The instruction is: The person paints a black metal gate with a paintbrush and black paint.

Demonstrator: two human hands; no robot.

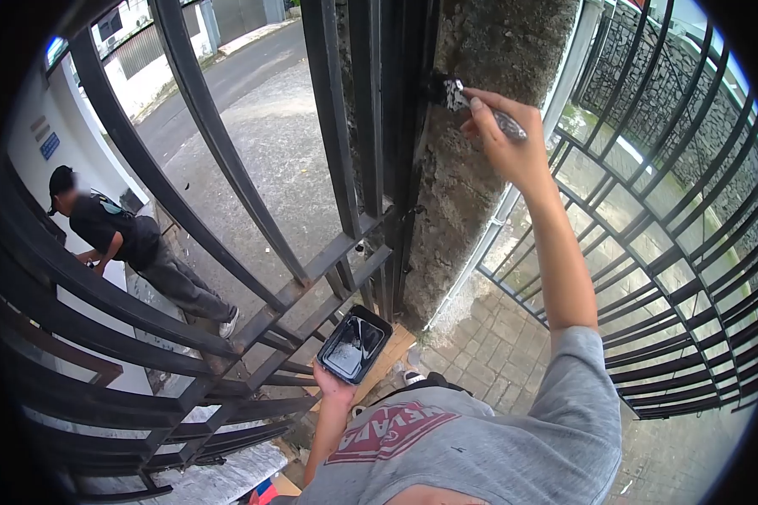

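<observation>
My right hand [505, 135] is closed around the handle of a paintbrush [455, 94], raised high beside the rough concrete pillar [455, 181]. Dark paint coats the bristles, which meet the black metal post [408, 93] along the pillar's edge; pale, worn patches mark the ferrule. Lower down, my left hand [335, 383] grips the near end of a black rectangular paint tray [355, 345]. Glossy black paint lies in the tray, with light reflecting off it. The fingers of my left hand are partly hidden beneath the tray.
Black gate bars [219, 143] rise on the left, with a crossbar [312, 269] close to the tray. Beyond them a person [135, 236] in dark clothes stands by a white wall. A second barred gate [648, 227] is on the right, above brick paving [472, 353].
</observation>
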